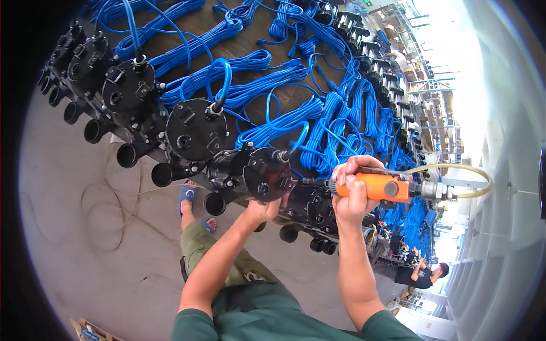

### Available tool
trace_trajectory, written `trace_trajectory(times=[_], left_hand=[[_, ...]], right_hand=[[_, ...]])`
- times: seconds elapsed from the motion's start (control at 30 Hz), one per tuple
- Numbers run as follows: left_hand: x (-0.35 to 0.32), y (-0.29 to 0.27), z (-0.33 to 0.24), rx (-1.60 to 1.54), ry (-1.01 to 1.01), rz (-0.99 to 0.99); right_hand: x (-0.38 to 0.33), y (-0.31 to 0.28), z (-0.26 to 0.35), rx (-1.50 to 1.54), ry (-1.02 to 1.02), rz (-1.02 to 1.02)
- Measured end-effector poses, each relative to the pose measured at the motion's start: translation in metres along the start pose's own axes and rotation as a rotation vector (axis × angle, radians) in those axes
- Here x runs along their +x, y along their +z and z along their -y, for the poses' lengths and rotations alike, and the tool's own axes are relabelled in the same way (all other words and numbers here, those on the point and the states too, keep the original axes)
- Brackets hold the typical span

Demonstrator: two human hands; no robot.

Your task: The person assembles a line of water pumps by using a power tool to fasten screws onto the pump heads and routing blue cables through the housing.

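My right hand is wrapped around an orange air screwdriver, a finger along its metal lever. The tool lies almost level in the picture, its dark bit end pointing left at the round end cap of a black cylindrical housing. Whether the bit touches a screw is too small to tell. My left hand is closed at the lower edge of that same housing, its fingertips partly hidden by it. A cable fitting with a blue cable stands on the cap.
Similar black housings with short pipe stubs line the bench edge on both sides. Coiled blue cables cover the brown bench top behind. A yellowish air hose loops from the tool. Another person is at the far right; a thin hose lies on the floor.
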State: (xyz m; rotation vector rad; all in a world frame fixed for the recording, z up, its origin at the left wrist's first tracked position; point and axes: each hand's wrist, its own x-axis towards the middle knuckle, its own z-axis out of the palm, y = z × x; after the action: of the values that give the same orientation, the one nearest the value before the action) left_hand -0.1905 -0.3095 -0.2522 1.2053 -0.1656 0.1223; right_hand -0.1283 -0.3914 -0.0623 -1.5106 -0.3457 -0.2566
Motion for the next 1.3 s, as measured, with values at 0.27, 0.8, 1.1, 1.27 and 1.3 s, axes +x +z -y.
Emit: trace_trajectory(times=[0.27,0.8,1.1,1.27,1.3], left_hand=[[0.0,-0.005,0.011,-0.044,0.049,-0.002],[0.004,-0.002,0.001,0.037,-0.04,-0.045],[0.019,-0.007,0.007,0.159,0.23,-0.024],[0.014,0.003,-0.02,0.124,-0.029,-0.058],[0.017,0.005,-0.016,0.145,0.0,-0.088]], right_hand=[[-0.014,0.006,0.033,0.064,-0.097,0.014],[-0.054,0.001,0.034,-0.066,0.072,0.227],[-0.055,-0.005,0.08,-0.052,0.099,0.127],[-0.044,-0.04,0.106,-0.122,-0.076,-0.186],[-0.044,-0.049,0.104,-0.132,-0.086,-0.292]])
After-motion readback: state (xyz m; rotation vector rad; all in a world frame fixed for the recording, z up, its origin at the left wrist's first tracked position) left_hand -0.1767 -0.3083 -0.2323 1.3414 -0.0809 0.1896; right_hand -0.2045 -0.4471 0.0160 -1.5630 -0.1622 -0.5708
